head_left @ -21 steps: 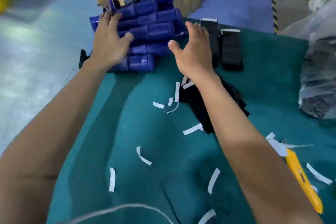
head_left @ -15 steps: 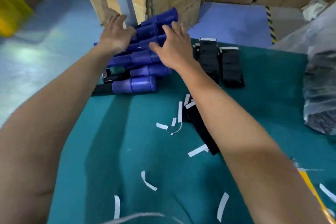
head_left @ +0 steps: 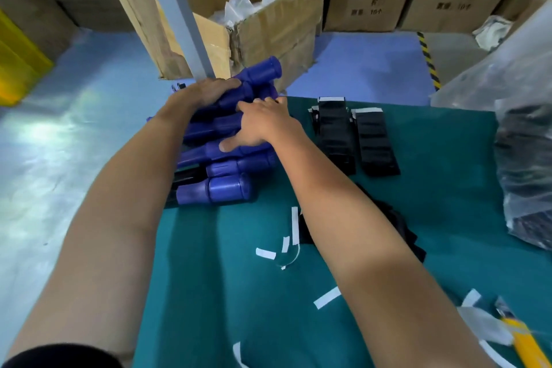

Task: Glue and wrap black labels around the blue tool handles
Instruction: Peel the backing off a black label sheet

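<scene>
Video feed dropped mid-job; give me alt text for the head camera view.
Both hands rest on a pile of blue tool handles at the far left edge of the green table, left hand on top, right hand on its right side; whether either grips one is unclear. Stacked black labels lie to the right, white paper strips scattered nearer.

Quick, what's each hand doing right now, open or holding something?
Left hand: lies over the top of the blue tool handles; grip cannot be told.
Right hand: open, spread against the pile.
</scene>
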